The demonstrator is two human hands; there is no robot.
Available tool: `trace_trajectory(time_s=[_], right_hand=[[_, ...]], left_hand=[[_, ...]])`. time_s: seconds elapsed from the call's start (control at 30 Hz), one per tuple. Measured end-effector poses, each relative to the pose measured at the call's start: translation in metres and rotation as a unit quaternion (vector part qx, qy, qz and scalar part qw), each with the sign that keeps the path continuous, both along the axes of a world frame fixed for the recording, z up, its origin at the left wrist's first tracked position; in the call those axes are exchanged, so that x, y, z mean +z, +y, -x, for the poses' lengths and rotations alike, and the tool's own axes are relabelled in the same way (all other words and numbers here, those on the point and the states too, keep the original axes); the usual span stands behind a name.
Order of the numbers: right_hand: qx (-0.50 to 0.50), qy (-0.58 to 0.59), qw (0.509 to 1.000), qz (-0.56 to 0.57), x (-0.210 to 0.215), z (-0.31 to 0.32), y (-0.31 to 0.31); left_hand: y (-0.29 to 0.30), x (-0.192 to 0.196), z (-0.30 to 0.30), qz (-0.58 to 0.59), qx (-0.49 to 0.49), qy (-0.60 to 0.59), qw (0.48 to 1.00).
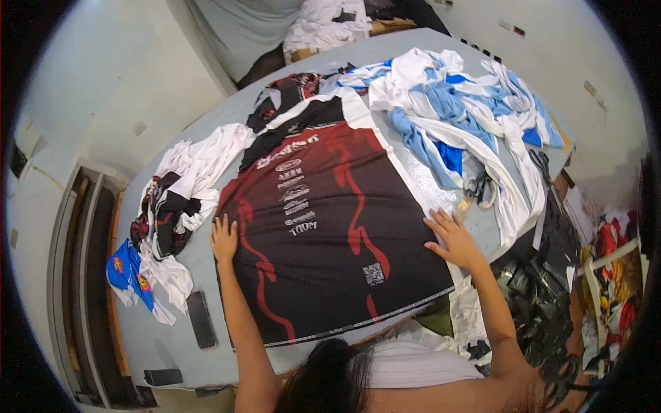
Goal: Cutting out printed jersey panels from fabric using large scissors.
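A large black and dark red printed jersey panel (310, 275) lies spread on the grey table, with white lettering, a small square code and a white strip along its right side. My left hand (224, 237) rests flat on its left edge, fingers stretched out. On the opposite side, my right hand (451, 237) lies with spread fingers at the right edge, partly over the white strip. Neither hand grips anything. Black fabric covers the panel's far end, where it meets a dark red and black bundle (292, 93).
White and blue fabric (441, 103) is heaped at the far right, with scissors (480, 186) beside it. White and black scraps (169, 213) lie to the left, near a blue piece (129, 272). A dark flat object (201, 319) sits at the near left. Black plastic (533, 289) bulges beyond the right edge.
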State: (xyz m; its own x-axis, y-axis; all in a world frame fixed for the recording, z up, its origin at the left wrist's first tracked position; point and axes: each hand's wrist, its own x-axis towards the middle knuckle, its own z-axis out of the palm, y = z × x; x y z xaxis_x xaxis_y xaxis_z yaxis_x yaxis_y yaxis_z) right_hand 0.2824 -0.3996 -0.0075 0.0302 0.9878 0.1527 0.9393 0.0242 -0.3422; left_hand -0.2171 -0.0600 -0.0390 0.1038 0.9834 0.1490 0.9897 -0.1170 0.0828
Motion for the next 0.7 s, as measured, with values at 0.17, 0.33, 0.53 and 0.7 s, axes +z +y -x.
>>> trace_trajectory(time_s=[0.17,0.33,0.53,0.7], right_hand=[[-0.120,0.015,0.978,-0.171,-0.008,-0.039,-0.015],[-0.296,-0.008,0.926,-0.232,-0.016,-0.085,0.006],[-0.458,-0.195,0.854,-0.153,-0.030,-0.100,0.041],[-0.443,-0.144,0.873,-0.143,-0.029,-0.104,0.042]], left_hand=[[-0.018,0.008,0.005,-0.046,0.017,-0.005,0.999],[-0.002,0.039,-0.080,-0.215,-0.149,-0.005,0.965],[0.037,0.044,-0.258,-0.069,-0.385,-0.059,0.919],[0.038,0.011,-0.351,0.052,-0.313,-0.030,0.948]])
